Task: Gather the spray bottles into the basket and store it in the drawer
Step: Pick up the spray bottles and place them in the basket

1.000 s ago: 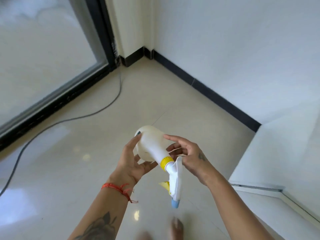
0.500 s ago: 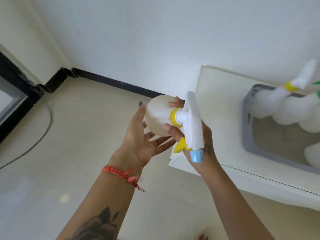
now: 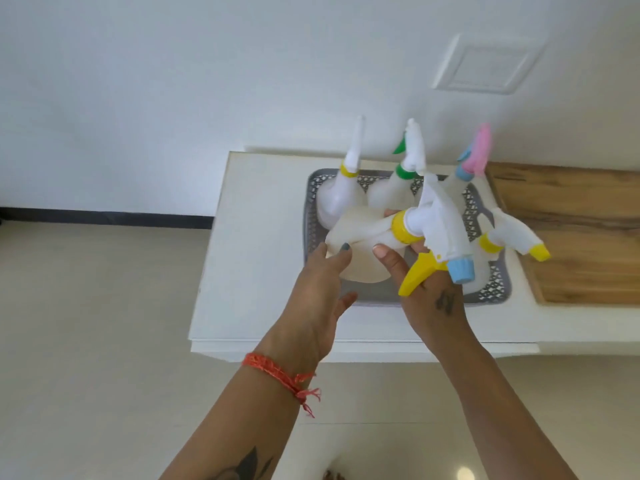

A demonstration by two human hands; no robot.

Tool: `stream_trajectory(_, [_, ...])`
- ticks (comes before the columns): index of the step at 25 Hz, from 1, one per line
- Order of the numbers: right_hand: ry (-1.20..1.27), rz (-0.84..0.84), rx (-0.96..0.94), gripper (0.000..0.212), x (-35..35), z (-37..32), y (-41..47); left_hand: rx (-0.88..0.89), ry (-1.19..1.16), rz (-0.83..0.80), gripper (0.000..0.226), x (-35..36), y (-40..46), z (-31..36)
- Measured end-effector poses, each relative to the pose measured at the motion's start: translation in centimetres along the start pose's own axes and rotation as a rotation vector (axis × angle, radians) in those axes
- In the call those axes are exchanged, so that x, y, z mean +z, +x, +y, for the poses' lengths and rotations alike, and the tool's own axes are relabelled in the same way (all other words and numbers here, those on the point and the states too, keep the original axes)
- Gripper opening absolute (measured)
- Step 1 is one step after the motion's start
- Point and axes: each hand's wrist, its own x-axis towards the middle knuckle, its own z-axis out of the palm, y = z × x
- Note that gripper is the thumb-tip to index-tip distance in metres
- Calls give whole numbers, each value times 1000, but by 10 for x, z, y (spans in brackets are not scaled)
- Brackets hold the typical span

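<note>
right hand (image 3: 429,299) grips the spray bottle (image 3: 374,237) by its neck, left hand (image 3: 318,292) w/ straight fingers steadying its base, both over the grey basket (image 3: 491,292). four bottles already stand beyond the hands. left: set this one in, stow basket; drawer not in view.

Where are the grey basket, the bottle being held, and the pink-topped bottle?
grey basket (image 3: 309,216): head view, left mesh wall.
held bottle (image 3: 401,228): head view, yellow collar at its neck.
pink-topped bottle (image 3: 479,150): head view, pink spray head.
</note>
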Motion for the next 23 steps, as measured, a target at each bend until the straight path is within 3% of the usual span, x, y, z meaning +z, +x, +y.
stream_trajectory(3, [-72,-38,-13,27,-17,13,18,-15,102,27,20,28,14,-18])
stream_trajectory(8, [-225,-39,-84,18,-27,54,27,-42,90,17,38,47,36,-38])
stream_trajectory(10, [-255,-34,-110,25,-29,67,30,-59,110,27,41,53,43,-44])
stream_trajectory(13, [-204,-41,-63,39,-34,80,32,-94,124,62,31,60,52,-50])
stream_trajectory(18, [-365,-71,-87,15,-33,87,37,-78,140,83,35,63,64,-57])
stream_trajectory(21, [-380,-58,-121,13,-30,85,39,-63,141,69,28,62,65,-57])
stream_trajectory(23, [-387,-32,-146,25,-28,84,36,-72,123,71,26,61,65,-57])
